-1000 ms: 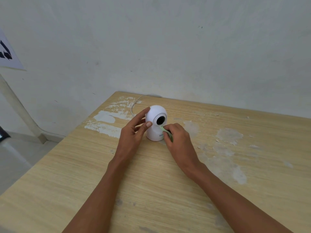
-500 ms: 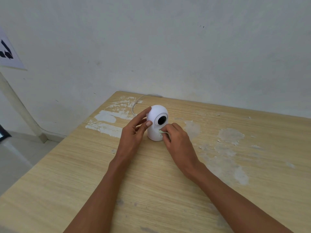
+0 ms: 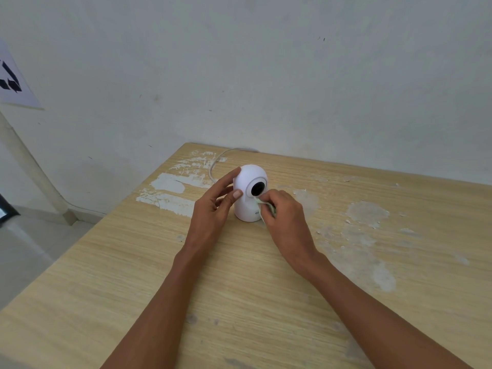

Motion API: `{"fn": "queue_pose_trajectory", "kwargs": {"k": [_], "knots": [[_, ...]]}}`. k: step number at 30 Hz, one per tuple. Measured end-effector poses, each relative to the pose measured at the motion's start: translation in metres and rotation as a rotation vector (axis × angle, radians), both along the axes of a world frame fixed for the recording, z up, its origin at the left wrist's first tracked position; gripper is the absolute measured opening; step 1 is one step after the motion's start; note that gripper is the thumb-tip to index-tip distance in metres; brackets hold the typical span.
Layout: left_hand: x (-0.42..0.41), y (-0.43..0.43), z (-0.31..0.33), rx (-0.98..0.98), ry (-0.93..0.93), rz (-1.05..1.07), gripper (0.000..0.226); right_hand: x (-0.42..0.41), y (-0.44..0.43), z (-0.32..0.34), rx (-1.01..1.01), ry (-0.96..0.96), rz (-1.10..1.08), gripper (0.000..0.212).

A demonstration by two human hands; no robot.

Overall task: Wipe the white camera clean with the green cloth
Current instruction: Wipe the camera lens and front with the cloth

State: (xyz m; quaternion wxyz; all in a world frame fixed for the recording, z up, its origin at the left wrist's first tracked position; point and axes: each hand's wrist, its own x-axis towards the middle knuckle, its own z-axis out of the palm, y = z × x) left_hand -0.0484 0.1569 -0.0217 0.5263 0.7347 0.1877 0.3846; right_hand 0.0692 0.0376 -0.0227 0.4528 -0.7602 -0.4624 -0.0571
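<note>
Perhaps a bare workroom: worn wooden table point(image 3: 239, 288) against a plain scuffed wall point(image 3: 266, 75).

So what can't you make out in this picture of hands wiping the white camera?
Head view:
- The green cloth: mostly bunched inside the right hand; its size is hidden.
- Grey lettering low on the white dome-shaped plastic camera: tiny, partly covered by the cloth.
- Thin white cable: its end drops behind the far edge of the wooden table.
- White paper sign: cut off by the left edge.
</note>
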Motion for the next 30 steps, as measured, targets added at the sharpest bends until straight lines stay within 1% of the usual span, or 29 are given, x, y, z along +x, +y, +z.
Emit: {"fn": "queue_pose_trajectory", "kwargs": {"k": [2, 5, 11, 16, 21, 24, 27, 30], "knots": [[0.0, 0.0, 0.0, -0.002, 0.002, 0.001, 0.044, 0.0, 0.002, 0.003, 0.035, 0.038, -0.006, 0.011], [-0.001, -0.001, 0.001, -0.001, 0.0, -0.002, 0.044, -0.001, 0.0, -0.001, 0.034, 0.032, 0.021, 0.009], [0.0, -0.003, 0.003, 0.046, 0.022, 0.026, 0.044, 0.01, 0.0, 0.004, 0.028, 0.198, 0.006, 0.013], [0.001, -0.003, 0.004, 0.074, 0.032, 0.046, 0.042, 0.006, -0.005, -0.003, -0.019, 0.085, 0.059, 0.01], [0.001, -0.004, 0.005, 0.088, 0.045, 0.047, 0.042, 0.01, -0.005, 0.001, 0.038, 0.133, 0.044, 0.008], [0.0, -0.004, 0.007, 0.088, 0.06, 0.036, 0.041, 0.008, -0.004, 0.001, -0.006, 0.131, 0.045, 0.009], [-0.002, 0.003, 0.018, 0.107, 0.13, -0.026, 0.04, 0.008, -0.006, -0.001, -0.041, 0.132, 0.051, 0.009], [-0.003, 0.02, 0.041, 0.209, 0.271, -0.085, 0.039, 0.007, -0.008, 0.001, -0.029, 0.146, 0.048, 0.009]]}}
